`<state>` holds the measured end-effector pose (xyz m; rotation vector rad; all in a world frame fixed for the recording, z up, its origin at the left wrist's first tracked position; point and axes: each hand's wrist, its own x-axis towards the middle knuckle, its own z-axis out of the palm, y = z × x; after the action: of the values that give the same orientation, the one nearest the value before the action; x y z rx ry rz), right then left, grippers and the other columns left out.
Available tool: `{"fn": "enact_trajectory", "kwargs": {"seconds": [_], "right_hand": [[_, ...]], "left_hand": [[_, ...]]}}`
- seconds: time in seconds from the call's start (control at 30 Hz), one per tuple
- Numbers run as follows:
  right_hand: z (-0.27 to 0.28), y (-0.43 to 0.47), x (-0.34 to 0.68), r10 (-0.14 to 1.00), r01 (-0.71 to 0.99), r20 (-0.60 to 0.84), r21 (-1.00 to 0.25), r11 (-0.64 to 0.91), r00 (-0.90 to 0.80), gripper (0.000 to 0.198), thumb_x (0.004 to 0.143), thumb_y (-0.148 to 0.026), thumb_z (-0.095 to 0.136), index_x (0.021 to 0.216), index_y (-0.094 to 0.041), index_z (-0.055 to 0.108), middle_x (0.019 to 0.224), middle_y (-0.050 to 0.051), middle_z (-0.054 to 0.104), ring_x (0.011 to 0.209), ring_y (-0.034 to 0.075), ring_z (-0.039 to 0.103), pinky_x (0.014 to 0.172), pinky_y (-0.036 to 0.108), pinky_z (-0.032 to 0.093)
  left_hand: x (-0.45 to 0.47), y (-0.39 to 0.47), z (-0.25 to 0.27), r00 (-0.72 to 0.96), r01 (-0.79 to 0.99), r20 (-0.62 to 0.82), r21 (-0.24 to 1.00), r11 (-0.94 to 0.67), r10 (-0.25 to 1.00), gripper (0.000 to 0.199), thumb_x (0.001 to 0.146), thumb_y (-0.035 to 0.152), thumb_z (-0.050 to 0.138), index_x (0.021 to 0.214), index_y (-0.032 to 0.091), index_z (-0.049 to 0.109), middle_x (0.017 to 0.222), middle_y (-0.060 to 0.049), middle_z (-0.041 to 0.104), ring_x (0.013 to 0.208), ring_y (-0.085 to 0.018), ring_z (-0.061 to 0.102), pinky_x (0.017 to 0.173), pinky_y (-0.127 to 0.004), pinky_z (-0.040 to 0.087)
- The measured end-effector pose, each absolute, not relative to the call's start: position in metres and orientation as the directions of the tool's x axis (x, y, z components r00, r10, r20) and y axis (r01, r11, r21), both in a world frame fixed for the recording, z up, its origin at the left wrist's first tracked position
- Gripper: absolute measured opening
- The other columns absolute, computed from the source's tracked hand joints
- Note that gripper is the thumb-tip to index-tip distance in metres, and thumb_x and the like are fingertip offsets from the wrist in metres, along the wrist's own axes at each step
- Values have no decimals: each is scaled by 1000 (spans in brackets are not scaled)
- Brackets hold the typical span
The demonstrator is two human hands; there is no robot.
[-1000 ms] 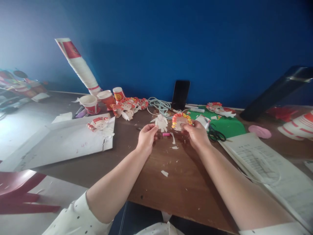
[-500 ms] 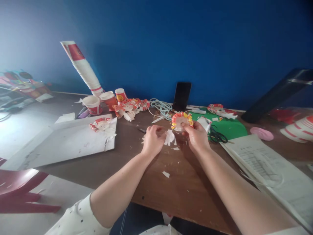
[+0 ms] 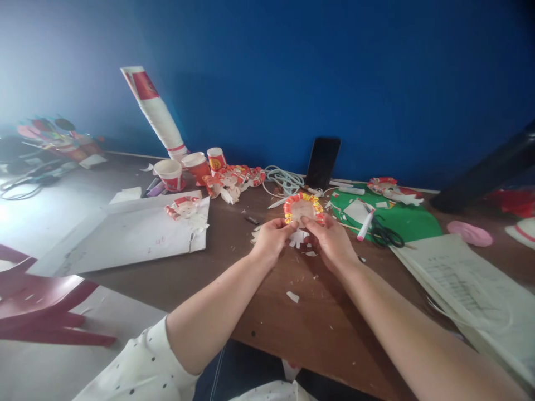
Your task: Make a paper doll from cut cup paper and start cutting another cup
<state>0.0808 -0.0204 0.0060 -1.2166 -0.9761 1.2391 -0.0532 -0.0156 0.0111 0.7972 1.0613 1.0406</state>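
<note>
Between both hands is a paper-cup craft piece (image 3: 304, 208), a pale round base ringed by curled red and yellow strips. My left hand (image 3: 273, 238) pinches its lower left edge, thumb on the pale face. On the lower right, my right hand (image 3: 332, 236) grips it the same way. Just below the piece, a fringed strip of white paper (image 3: 298, 239) shows between the hands; I cannot tell whether it is attached. Similar curled pieces (image 3: 236, 178) lie in a heap behind, and another curled piece (image 3: 184, 209) rests on the white board (image 3: 142, 239) at left.
Paper cups (image 3: 169, 174) and a leaning cup stack (image 3: 156, 114) stand at back left. A phone (image 3: 323, 161) leans on the wall beside a coiled cable (image 3: 284, 179). Scissors (image 3: 387, 234) and a marker (image 3: 365, 225) lie by a green sheet (image 3: 422, 223). Papers (image 3: 455, 278) lie right; scraps dot the table.
My left hand has moved up from the table to the craft piece and now grips it together with my right hand. The view has turned slightly left.
</note>
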Motion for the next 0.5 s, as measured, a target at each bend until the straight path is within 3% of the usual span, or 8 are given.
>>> {"fn": "enact_trajectory", "kwargs": {"seconds": [0.13,0.5], "right_hand": [[6,-21,81,999,-131,-21,-991,-15,46,38,70,-43,75,99,-22,64,84,2,70,66,18,64,54,28,50],[17,-24,75,992,-15,21,-1000,23,122,32,67,-42,75,89,-22,63,73,1,68,54,17,59,51,31,49]], "left_hand": [[-54,-16,12,121,-296,-312,895,334,943,34,65,41,78,71,17,55,44,8,40,33,-3,29,36,-20,14],[-52,-19,12,118,-301,-271,907,295,955,34,65,42,77,70,17,54,46,8,42,36,-2,30,40,-19,18]]}}
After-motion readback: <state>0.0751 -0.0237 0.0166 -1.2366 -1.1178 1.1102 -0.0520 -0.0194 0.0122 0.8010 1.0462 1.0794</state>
